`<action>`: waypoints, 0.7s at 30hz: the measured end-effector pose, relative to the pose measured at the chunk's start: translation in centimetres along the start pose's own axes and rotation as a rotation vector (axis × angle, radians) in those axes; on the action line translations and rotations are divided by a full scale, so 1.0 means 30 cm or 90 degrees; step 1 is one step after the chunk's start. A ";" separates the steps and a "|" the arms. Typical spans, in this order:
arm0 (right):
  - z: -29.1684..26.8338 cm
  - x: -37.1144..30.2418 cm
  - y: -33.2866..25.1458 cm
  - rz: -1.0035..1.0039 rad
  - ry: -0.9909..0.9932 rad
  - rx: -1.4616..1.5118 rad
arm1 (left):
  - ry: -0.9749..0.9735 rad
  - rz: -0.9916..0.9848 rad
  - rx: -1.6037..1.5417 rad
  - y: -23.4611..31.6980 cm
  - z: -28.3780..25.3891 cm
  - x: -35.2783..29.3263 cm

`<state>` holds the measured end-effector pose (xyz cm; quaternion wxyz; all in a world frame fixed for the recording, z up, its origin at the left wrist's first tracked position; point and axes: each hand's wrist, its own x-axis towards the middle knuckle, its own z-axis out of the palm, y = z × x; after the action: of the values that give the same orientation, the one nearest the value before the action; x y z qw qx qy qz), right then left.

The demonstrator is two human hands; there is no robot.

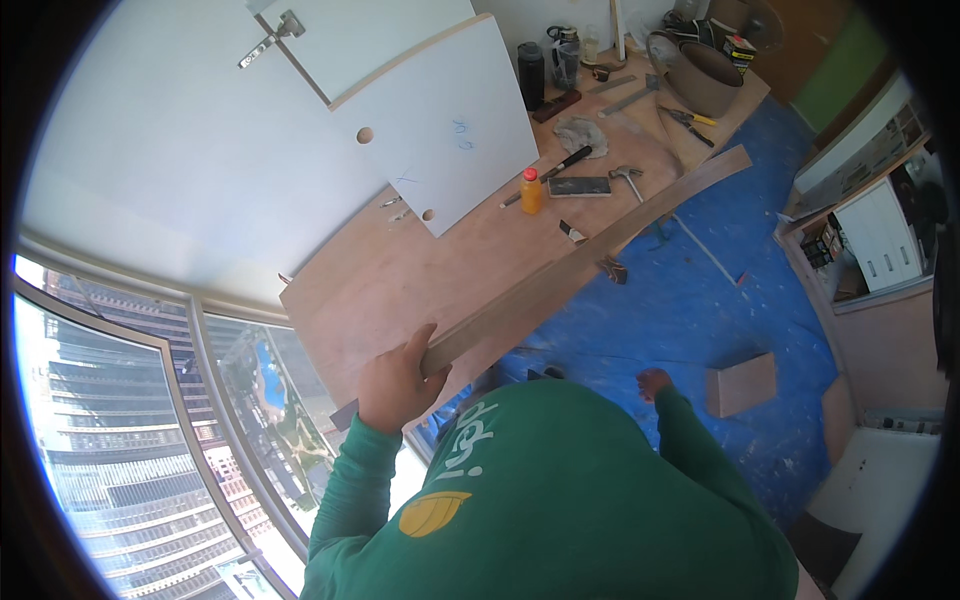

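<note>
We are gripping one end of the long plank (590, 252) with our left hand (395, 385), fingers closed around it. Its far end is reaching over the worktop (400, 280) and could knock the bottle (531, 190). Our right hand (654, 382) is hanging free, probably half open.

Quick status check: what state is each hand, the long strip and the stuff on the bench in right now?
Left hand: gripping the near end of the wooden strip.
Wooden strip: lifted, slanting across the workbench.
Right hand: empty, held over the blue floor.
White panel: flat on the bench.
Orange bottle: upright, capped.
</note>
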<state>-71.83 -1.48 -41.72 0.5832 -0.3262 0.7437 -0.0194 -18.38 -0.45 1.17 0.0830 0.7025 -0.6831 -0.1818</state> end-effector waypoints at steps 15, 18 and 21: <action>0.048 -0.077 0.026 0.042 -0.041 -0.070 | 0.010 -0.001 -0.001 -0.013 0.016 -0.025; 0.031 -0.115 0.012 0.067 -0.035 -0.064 | 0.018 -0.010 -0.005 -0.010 0.005 -0.014; 0.016 -0.136 0.015 0.039 0.009 -0.038 | 0.004 -0.013 -0.002 0.004 -0.017 0.005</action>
<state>-71.16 1.12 -38.56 0.5681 -0.3207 0.7577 0.0184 -18.29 -0.68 1.65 0.0842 0.7100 -0.6753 -0.1812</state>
